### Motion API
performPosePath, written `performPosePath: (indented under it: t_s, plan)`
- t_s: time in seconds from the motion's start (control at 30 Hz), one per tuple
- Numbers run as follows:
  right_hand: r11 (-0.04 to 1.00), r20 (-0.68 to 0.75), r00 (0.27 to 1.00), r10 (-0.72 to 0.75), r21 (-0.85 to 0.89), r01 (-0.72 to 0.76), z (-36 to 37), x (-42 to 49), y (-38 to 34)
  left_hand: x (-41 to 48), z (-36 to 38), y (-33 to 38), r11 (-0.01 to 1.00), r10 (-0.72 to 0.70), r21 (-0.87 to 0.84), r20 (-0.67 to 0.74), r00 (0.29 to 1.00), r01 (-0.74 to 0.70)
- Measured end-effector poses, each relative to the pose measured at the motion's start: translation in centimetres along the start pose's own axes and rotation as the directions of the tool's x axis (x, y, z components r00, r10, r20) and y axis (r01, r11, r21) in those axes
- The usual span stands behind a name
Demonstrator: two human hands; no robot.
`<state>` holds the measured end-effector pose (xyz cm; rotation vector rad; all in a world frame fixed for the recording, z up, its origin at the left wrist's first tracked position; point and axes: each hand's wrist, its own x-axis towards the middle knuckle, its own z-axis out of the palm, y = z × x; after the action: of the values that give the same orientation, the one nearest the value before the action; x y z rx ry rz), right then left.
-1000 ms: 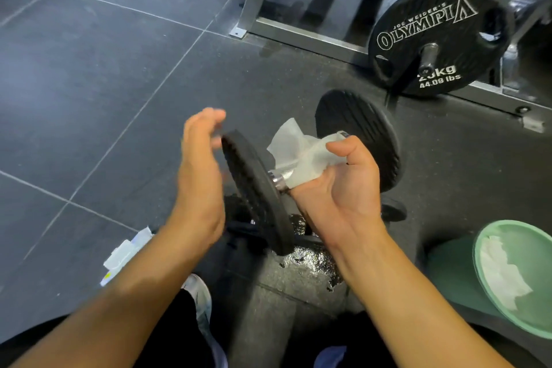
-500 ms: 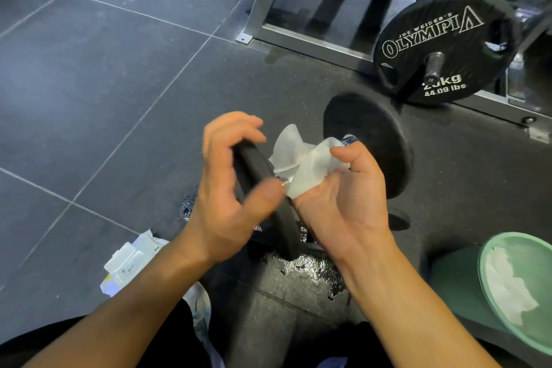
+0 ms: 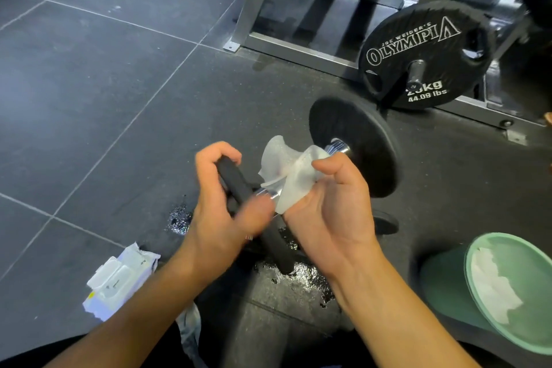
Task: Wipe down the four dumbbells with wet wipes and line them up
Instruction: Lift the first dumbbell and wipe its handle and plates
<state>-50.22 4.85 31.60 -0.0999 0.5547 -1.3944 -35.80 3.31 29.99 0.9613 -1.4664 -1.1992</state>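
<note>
The person holds a black dumbbell up off the dark gym floor, its bar running from lower left to upper right between the two hands. The left hand grips the near plate, fingers curled over its rim and thumb pressed on the side facing the camera. The right hand is turned palm up, its fingers and thumb wrapped round a white wet wipe bunched on the chrome handle, just short of the far plate. Below the hands a wet patch shines on the rubber mat. A pack of wipes lies on the floor at the left. At the right stands a green bin with a crumpled wipe inside. Behind, an Olympia weight plate hangs on a grey rack.
</note>
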Motion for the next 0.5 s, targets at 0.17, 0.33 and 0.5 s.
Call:
performPosePath:
  t_s: [0.17,0.33,0.5]
  plan:
    - [0.999,-0.024,0.999,0.036,0.019,-0.036,-0.2,-0.1,0.4,0.4,-1.6,-2.3,0.449,0.63,0.515,0.396,0.668,-0.73]
    - [0.999,-0.014,1.0,-0.015,0.045,0.015,-0.3,0.0,0.4,0.4,-0.6,-0.7,0.975,0.112,0.19,0.024,0.993,-0.114]
    - [0.996,0.053,0.999,-0.013,0.091,0.008,-0.3,-0.4,0.3,2.1,-1.6,1.2,0.228,-0.83,-0.503,0.347,0.436,0.834]
